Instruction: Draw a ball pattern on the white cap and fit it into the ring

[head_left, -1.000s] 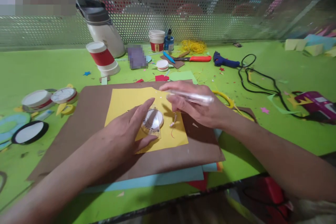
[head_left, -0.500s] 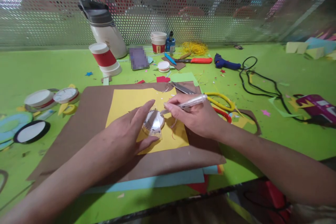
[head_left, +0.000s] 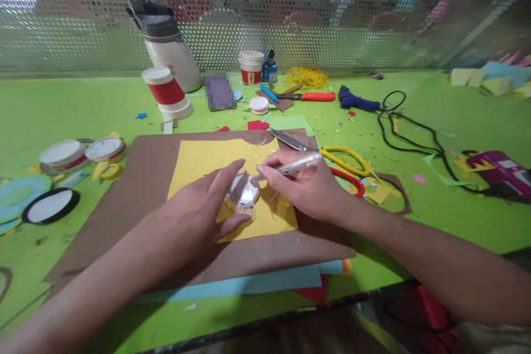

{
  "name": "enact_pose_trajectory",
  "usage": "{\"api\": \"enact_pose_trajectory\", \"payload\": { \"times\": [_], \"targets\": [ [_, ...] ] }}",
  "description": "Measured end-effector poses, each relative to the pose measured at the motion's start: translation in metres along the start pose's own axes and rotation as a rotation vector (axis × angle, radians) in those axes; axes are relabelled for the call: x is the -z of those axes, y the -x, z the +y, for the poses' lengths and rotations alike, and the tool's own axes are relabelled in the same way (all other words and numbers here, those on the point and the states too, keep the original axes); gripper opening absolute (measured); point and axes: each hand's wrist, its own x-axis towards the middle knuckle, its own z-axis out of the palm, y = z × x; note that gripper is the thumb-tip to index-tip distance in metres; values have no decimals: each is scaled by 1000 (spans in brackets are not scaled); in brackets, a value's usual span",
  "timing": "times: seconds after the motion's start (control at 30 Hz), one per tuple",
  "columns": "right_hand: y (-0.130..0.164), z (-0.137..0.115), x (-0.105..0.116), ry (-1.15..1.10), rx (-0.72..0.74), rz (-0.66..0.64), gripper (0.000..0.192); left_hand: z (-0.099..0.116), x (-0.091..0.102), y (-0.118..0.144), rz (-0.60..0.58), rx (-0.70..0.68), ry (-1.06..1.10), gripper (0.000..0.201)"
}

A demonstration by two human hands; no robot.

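Gripped between thumb and first fingers of the right hand (head_left: pixel 305 185) is a clear pen (head_left: pixel 290 166), closed tight on it, tip down at the edge of a small round clear protractor (head_left: pixel 241 193); the left hand (head_left: pixel 199 211) is not closed around anything, it lies spread and presses the protractor flat w/ thumb on one side and forefinger on the other. The protractor sits on the yellow paper (head_left: pixel 199 163), a bit right of its middle, and the paper lies on a brown sheet (head_left: pixel 136 188) on top of blue and red sheets, all on the green table (head_left: pixel 415 215). Risk, biggest first: the whole stack of loose sheets can slide on the table if the left hand pushes sideways, so the line goes off; next, I think the yellow paper alone can shift on the brown one; then the small protractor may turn or slip under the fingers, because it is smooth plastic and held only at the edges; last, the pen tip can jump over the low rim. Scissors (head_left: pixel 344 166) lie open just beside the right wrist, so the wrist could bump them. Pose: both forearms come in from the near edge, left one low & flat, right wrist lifted a little, pen slanted to the right.
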Motion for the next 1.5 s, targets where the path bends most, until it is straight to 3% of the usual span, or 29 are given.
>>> {"api": "enact_pose_trajectory", "payload": {
  "times": [0.8,1.17,1.5],
  "targets": [
    [2,2,1,-4,15,14,22,4,2,-3,21,-47,-23,64],
    [1,3,2,4,23,1,21,-9,-12,-1,83,-77,6,66],
    [0,3,3,-6,20,-16,21,-11,-14,0,61,-50,34,66]
  ]
}}
